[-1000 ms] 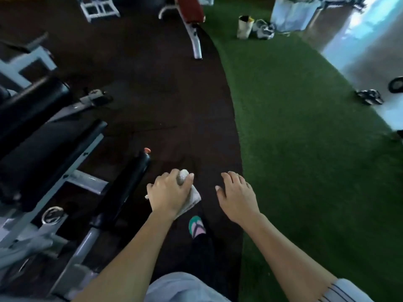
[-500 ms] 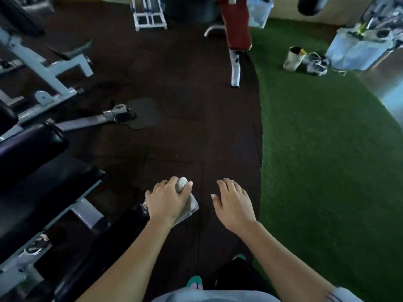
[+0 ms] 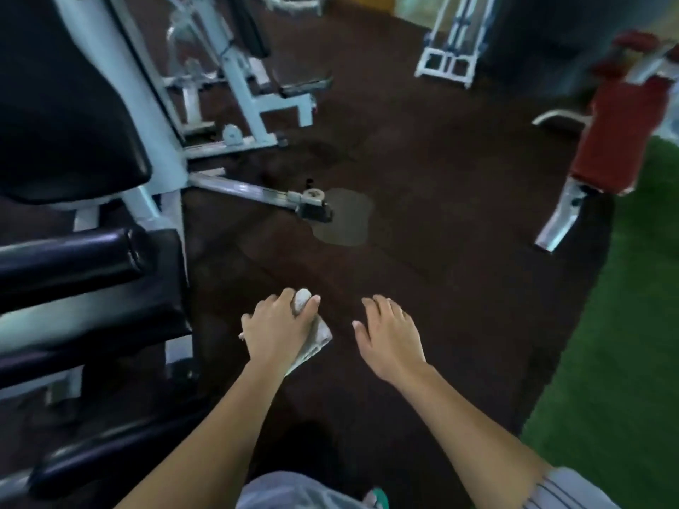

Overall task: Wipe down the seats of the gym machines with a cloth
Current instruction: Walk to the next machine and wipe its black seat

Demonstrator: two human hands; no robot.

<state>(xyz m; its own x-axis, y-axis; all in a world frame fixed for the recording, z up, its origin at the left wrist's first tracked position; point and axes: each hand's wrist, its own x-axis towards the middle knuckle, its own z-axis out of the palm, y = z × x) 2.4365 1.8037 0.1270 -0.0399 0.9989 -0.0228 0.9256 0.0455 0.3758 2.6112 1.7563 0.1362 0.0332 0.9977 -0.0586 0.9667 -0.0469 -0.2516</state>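
The floor [image 3: 422, 159] is covered with dark brown rubber tiles, and a strip of green turf [image 3: 624, 343] borders it on the right. A white machine frame [image 3: 235, 82] with black pads stands on the tiles at the left. A long metal bar [image 3: 253, 194] from it lies flat on the floor, and its end touches a pale patch [image 3: 347, 218]. A bench with a red pad [image 3: 617, 137] stands near the turf edge. A white rack [image 3: 450, 49] stands farther back.

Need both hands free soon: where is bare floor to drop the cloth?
Bare dark floor lies ahead of the right hand, between the pale patch and the red bench. Left of the left hand with the cloth, black pads crowd it.
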